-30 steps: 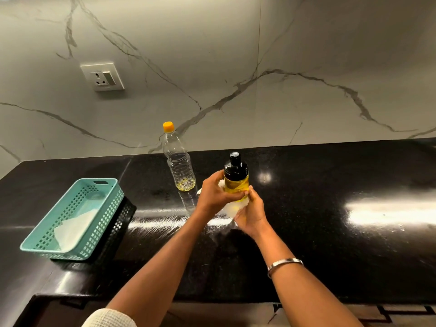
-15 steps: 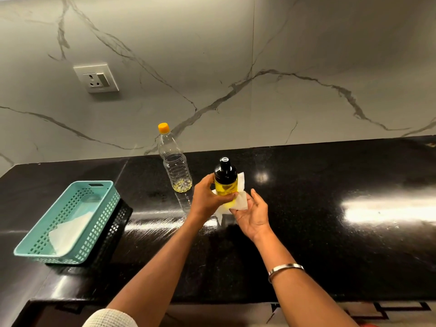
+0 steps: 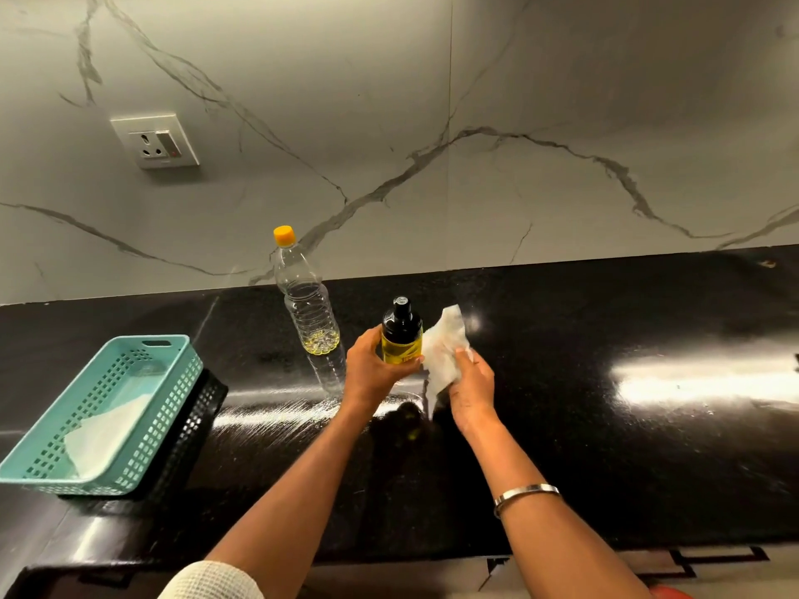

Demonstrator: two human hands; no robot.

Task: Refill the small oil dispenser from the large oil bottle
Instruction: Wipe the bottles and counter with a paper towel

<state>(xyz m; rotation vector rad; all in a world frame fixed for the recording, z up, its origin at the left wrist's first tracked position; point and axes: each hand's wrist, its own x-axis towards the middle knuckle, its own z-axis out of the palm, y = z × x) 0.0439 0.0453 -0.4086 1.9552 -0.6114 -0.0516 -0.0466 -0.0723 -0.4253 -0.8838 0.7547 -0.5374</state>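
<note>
The small oil dispenser (image 3: 401,337), black-topped with yellow oil in its lower half, is held upright above the counter by my left hand (image 3: 375,368), which grips its body from the left. My right hand (image 3: 471,389) holds a crumpled white tissue (image 3: 443,352) just to the right of the dispenser, touching or nearly touching its side. The large oil bottle (image 3: 308,302), clear plastic with an orange cap on, stands upright behind and to the left, with only a little yellow oil at its bottom.
A teal plastic basket (image 3: 142,382) with a white tissue inside sits on a black basket at the left of the black counter (image 3: 605,447). A marble wall with a power socket (image 3: 156,140) rises behind. The counter's front edge runs near my forearms.
The tissue came away from the dispenser's front and now hangs in my right hand beside it. My left hand kept its grip on the dispenser. The camera shifted slightly.
</note>
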